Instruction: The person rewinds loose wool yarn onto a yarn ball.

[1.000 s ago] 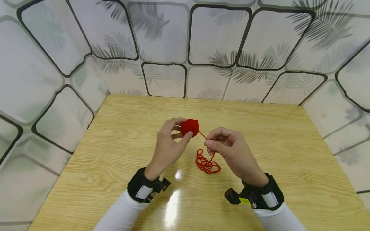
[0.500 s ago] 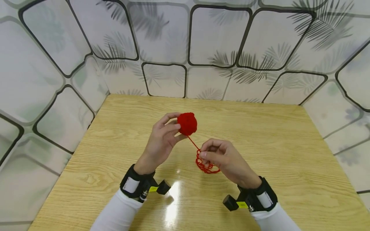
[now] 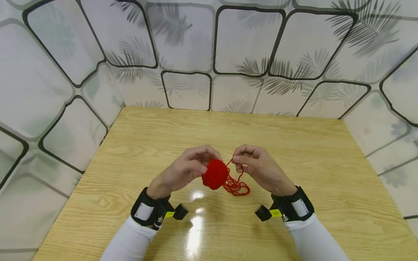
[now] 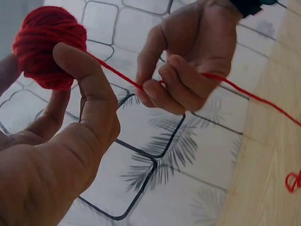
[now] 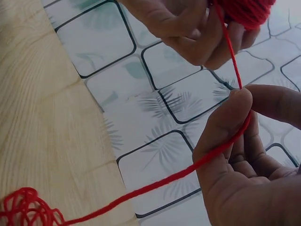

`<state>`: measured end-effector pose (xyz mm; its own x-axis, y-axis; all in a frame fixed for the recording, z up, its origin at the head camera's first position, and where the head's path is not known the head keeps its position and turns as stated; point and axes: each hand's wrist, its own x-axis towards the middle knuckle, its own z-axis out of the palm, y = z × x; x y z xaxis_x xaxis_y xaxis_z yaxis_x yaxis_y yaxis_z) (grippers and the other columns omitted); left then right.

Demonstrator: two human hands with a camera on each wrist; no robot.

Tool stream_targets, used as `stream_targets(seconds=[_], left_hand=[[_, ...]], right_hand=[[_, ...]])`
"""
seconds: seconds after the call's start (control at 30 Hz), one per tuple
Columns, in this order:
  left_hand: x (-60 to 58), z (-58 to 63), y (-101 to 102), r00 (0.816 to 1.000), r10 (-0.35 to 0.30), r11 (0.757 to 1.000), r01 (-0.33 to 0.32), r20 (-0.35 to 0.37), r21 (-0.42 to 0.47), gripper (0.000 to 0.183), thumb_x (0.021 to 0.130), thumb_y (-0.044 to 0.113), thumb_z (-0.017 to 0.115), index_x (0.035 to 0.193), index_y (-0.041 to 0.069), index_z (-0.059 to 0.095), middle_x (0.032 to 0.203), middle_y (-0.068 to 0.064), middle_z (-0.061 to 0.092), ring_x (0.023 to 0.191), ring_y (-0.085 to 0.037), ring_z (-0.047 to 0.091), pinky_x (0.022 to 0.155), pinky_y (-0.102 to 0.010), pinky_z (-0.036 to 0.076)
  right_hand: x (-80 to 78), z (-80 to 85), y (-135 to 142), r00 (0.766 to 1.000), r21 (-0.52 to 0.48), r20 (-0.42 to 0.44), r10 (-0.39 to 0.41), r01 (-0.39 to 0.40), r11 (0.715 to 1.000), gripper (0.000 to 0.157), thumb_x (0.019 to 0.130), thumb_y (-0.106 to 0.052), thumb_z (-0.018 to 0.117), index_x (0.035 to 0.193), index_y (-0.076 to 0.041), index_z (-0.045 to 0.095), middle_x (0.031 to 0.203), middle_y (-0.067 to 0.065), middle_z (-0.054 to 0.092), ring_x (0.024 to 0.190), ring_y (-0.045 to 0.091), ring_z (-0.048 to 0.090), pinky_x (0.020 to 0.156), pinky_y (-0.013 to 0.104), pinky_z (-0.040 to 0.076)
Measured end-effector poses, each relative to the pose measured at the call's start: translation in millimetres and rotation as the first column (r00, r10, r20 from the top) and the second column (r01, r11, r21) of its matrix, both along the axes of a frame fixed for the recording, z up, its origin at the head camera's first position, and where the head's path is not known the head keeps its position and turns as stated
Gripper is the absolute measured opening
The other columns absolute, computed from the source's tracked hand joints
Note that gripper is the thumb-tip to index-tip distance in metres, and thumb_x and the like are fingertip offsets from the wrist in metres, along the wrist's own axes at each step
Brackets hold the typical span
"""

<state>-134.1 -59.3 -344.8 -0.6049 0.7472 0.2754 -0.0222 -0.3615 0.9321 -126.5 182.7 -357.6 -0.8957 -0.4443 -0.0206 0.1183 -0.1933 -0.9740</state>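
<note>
A red ball of yarn [image 3: 214,174] is held in my left hand [image 3: 187,168], the thumb and fingers gripping its side above the table. In the left wrist view, wound strands cover the yarn ball [image 4: 49,44]. My right hand [image 3: 259,168] pinches the strand of yarn [image 5: 233,54] between thumb and index finger, a short way right of the ball. That strand runs taut from ball to pinch in the right wrist view. Beyond the pinch it passes along the palm and drops to a loose tangle of red yarn [image 3: 236,186] on the table.
The wooden table [image 3: 147,137] has a light grain and a glare spot near its front. A patterned wall covering [image 3: 241,40] with leaf prints stands behind it and at both sides. Each wrist wears a black strap [image 3: 151,210] with a small camera.
The left hand has turned the yarn ball and brought it down toward me. The right hand first dipped over the tangle, then rose again, keeping its pinch on the strand.
</note>
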Motion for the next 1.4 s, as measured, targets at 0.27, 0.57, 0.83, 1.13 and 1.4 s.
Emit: stream_targets(seconds=[0.27, 0.57, 0.83, 1.13, 1.4], left_hand=[[14.1, -5.9, 9.5, 0.781, 0.200, 0.776, -0.495, -0.592, -0.391, 0.026, 0.083, 0.015, 0.054, 0.108, 0.019, 0.054, 0.097, 0.009, 0.053, 0.081, -0.010, 0.053, 0.064, -0.026, 0.049], [2.0, -29.6, 20.3, 0.316, 0.418, 0.512, -0.857, -0.852, -0.067, 0.031, 0.081, 0.019, 0.053, 0.110, 0.008, 0.053, 0.100, -0.003, 0.048, 0.083, -0.011, 0.051, 0.066, -0.018, 0.045], [-10.3, -34.1, 27.2, 0.295, 0.696, 0.448, -0.891, -0.655, 0.075, 0.033, 0.083, 0.013, 0.054, 0.116, 0.007, 0.051, 0.106, -0.006, 0.051, 0.090, -0.018, 0.052, 0.065, -0.026, 0.050], [-13.3, -14.9, 22.9, 0.727, 0.653, 0.735, -0.676, 0.210, 0.053, 0.027, 0.089, 0.010, 0.041, 0.115, 0.001, 0.046, 0.115, -0.019, 0.050, 0.094, -0.029, 0.056, 0.080, -0.042, 0.048], [-16.4, -14.0, 13.2, 0.779, 0.303, 0.847, -0.484, 0.549, 0.220, 0.026, 0.091, 0.015, 0.033, 0.113, 0.010, 0.047, 0.121, -0.009, 0.048, 0.098, -0.024, 0.051, 0.085, -0.034, 0.044]], right_hand=[[-8.4, 28.8, 1.9, 0.994, 0.088, -0.098, -0.045, 0.053, 0.995, 0.022, 0.088, -0.015, 0.060, 0.100, 0.002, 0.054, 0.090, 0.012, 0.053, 0.075, 0.024, 0.049, 0.070, 0.033, 0.045], [12.6, 43.9, -14.2, 0.954, 0.184, -0.298, -0.036, 0.094, 0.978, 0.020, 0.085, -0.012, 0.063, 0.099, 0.000, 0.057, 0.089, 0.017, 0.054, 0.075, 0.030, 0.052, 0.067, 0.038, 0.048], [31.1, 43.3, -27.4, 0.962, 0.213, -0.274, -0.001, 0.062, 0.975, 0.020, 0.084, -0.016, 0.064, 0.098, -0.003, 0.059, 0.089, 0.017, 0.055, 0.076, 0.030, 0.054, 0.065, 0.039, 0.049], [34.0, 30.7, -28.1, 0.969, 0.188, -0.246, 0.036, 0.011, 0.982, 0.019, 0.086, -0.012, 0.062, 0.100, -0.001, 0.057, 0.087, 0.020, 0.054, 0.075, 0.034, 0.053, 0.068, 0.046, 0.049], [29.3, 18.9, -22.4, 0.981, 0.188, -0.190, 0.035, 0.002, 0.982, 0.021, 0.085, -0.014, 0.062, 0.101, -0.001, 0.056, 0.092, 0.025, 0.053, 0.076, 0.030, 0.054, 0.070, 0.045, 0.049]])
